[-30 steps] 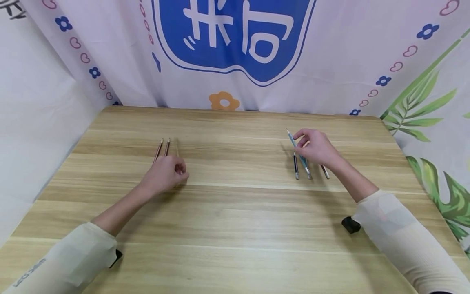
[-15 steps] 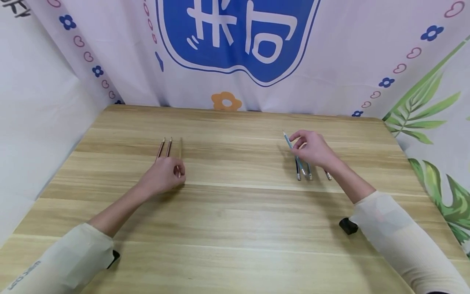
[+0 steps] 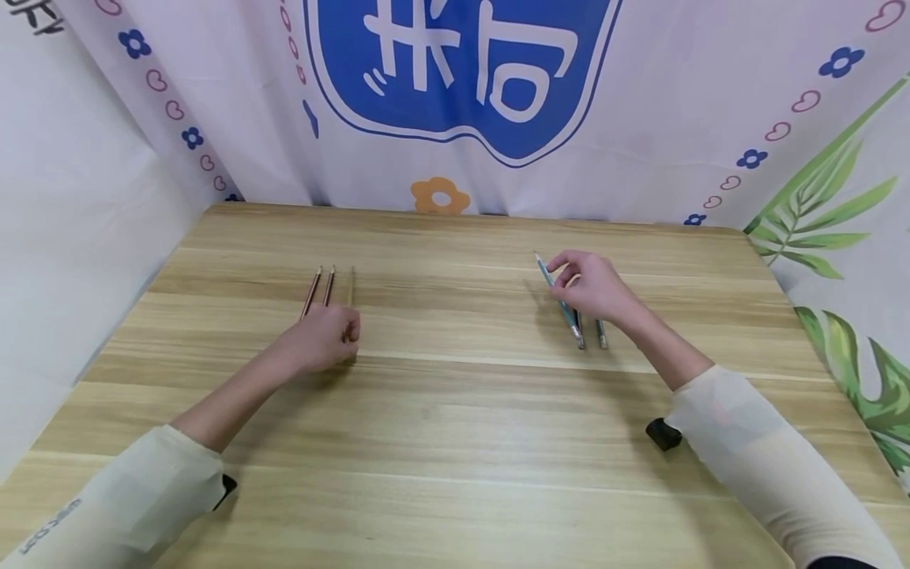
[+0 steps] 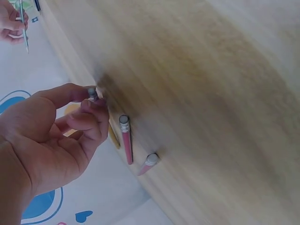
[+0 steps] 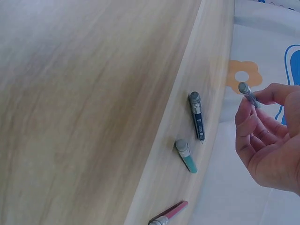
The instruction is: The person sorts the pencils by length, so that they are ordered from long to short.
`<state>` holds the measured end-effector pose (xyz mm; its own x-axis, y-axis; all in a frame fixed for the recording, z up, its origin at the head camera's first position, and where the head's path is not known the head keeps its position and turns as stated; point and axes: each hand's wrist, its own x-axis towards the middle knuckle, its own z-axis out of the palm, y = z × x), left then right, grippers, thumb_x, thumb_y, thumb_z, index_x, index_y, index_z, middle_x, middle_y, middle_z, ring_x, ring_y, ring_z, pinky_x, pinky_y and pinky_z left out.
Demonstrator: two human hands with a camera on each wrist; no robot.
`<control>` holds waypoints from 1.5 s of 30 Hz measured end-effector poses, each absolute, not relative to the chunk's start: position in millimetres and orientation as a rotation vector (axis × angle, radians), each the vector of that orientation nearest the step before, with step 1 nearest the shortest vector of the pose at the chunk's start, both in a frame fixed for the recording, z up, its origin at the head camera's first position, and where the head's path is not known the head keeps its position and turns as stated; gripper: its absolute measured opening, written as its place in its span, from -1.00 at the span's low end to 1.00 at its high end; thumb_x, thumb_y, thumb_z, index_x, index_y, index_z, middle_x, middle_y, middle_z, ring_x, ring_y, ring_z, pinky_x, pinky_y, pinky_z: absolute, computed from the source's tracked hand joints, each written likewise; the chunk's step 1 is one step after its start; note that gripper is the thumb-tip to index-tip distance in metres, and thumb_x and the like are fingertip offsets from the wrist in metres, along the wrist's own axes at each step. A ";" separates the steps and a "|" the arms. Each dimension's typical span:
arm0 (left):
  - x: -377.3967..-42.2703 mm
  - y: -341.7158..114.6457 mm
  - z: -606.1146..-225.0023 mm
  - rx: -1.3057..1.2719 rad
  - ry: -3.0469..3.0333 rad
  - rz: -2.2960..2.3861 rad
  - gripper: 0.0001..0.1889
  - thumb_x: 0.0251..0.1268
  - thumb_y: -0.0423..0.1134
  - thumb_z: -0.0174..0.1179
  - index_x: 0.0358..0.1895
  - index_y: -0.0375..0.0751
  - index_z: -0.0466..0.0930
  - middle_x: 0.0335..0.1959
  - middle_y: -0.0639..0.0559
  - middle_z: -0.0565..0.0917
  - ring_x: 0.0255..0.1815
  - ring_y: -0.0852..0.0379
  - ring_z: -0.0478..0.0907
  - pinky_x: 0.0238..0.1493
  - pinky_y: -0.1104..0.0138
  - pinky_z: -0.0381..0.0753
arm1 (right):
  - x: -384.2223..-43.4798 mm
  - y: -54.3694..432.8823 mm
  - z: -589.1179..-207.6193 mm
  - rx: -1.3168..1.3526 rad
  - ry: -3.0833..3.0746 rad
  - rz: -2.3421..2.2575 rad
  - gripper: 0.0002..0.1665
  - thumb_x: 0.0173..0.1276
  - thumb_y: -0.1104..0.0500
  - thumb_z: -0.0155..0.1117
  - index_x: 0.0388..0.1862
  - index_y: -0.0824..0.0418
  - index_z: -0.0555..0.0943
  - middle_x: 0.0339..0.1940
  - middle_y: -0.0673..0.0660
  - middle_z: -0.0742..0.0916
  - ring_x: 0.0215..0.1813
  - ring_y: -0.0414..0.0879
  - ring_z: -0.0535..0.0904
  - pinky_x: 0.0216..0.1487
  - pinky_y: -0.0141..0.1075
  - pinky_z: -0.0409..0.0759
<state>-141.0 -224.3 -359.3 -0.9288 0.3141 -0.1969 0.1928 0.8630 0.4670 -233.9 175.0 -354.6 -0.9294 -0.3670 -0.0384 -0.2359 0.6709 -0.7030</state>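
Note:
At the left of the table, my left hand [image 3: 323, 340] pinches the eraser end of a yellow pencil [image 3: 351, 286] between thumb and finger. Two dark red pencils [image 4: 126, 140] lie beside it, partly covered by the hand in the head view. My right hand [image 3: 593, 288] holds a light blue pencil [image 3: 565, 308] by thumb and fingertips, tilted, its tip toward the back. Under and beside that hand lie a dark blue pencil [image 5: 197, 117], a teal pencil [image 5: 188, 158] and a red pencil [image 5: 174, 212], the red one hidden in the head view.
The wooden table [image 3: 441, 442] ends at the back against a white printed curtain [image 3: 640, 95]. White cloth [image 3: 64, 197] hangs at the left side, and leaf-printed cloth [image 3: 846, 237] at the right. A black wrist device [image 3: 664, 434] pokes out beneath the right sleeve.
My right hand has moved left with the light blue pencil, which now overlaps the dark blue one in the head view. The yellow pencil has straightened slightly; my left hand stays almost in place.

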 end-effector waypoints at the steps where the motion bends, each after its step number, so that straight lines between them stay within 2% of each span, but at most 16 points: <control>1: -141.2 -223.7 -357.9 0.381 2.758 0.647 -0.89 0.23 -0.51 0.25 -0.36 -0.28 0.52 -0.48 -0.03 0.59 -0.53 0.12 0.44 -0.49 0.34 0.45 | -234.1 174.6 -354.4 -0.496 2.705 -1.104 -0.65 0.30 0.37 0.29 0.07 0.39 0.62 -0.30 0.21 0.72 -0.47 -0.22 0.55 -0.49 -0.44 0.49; 8: -143.2 -222.4 -352.7 0.324 2.676 0.657 -0.88 0.26 -0.54 0.23 -0.26 -0.33 0.49 -0.47 -0.06 0.58 -0.54 0.13 0.44 -0.53 0.39 0.45 | -235.6 170.5 -354.7 -0.506 2.698 -1.112 -0.65 0.29 0.38 0.27 0.07 0.39 0.63 -0.33 0.18 0.72 -0.47 -0.23 0.53 -0.49 -0.45 0.47; 14: -148.2 -226.1 -351.5 0.286 2.645 0.699 -0.89 0.32 -0.48 0.22 -0.16 -0.35 0.51 -0.52 -0.05 0.59 -0.59 0.14 0.45 -0.57 0.37 0.47 | -236.5 161.5 -356.0 -0.501 2.665 -1.143 -0.63 0.28 0.38 0.27 0.08 0.39 0.62 -0.33 0.16 0.72 -0.44 -0.22 0.58 -0.41 -0.45 0.55; 23: -160.8 -233.1 -349.7 0.311 2.733 0.757 -0.59 0.29 -0.47 0.33 0.17 -0.57 0.55 -0.48 -0.10 0.63 -0.52 0.12 0.45 -0.49 0.32 0.45 | -236.7 146.3 -356.3 -0.531 2.645 -1.171 -0.63 0.26 0.40 0.29 0.07 0.39 0.62 -0.35 0.16 0.72 -0.47 -0.23 0.56 -0.42 -0.47 0.52; 33: -173.6 -241.1 -348.3 0.404 2.780 0.694 -0.64 0.27 -0.47 0.36 0.10 -0.57 0.63 -0.44 -0.09 0.66 -0.41 0.07 0.55 -0.32 0.19 0.62 | -236.3 129.7 -358.6 -0.555 2.590 -1.222 -0.65 0.27 0.42 0.32 0.05 0.41 0.62 -0.37 0.15 0.72 -0.44 -0.20 0.61 -0.38 -0.46 0.56; 42: -181.2 -246.0 -352.1 0.376 2.728 0.793 -0.64 0.27 -0.47 0.39 0.08 -0.59 0.62 -0.46 -0.12 0.65 -0.55 0.12 0.54 -0.52 0.30 0.65 | -235.6 117.0 -358.4 -0.574 2.563 -1.235 -0.65 0.26 0.43 0.33 0.05 0.41 0.62 -0.37 0.14 0.71 -0.45 -0.19 0.59 -0.39 -0.45 0.56; 45: -181.6 -245.8 -351.5 0.341 2.701 0.838 -0.65 0.29 -0.49 0.37 0.10 -0.60 0.60 -0.45 -0.13 0.65 -0.55 0.10 0.55 -0.50 0.28 0.69 | -235.3 112.9 -358.2 -0.586 2.557 -1.237 -0.65 0.27 0.43 0.33 0.06 0.41 0.62 -0.38 0.14 0.72 -0.45 -0.19 0.60 -0.38 -0.45 0.57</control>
<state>-181.6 -245.8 -351.5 -0.9292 0.3072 -0.2052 0.1371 0.8025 0.5807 -235.3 112.9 -358.2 -0.8906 -0.4529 -0.0407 -0.2493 0.5612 -0.7892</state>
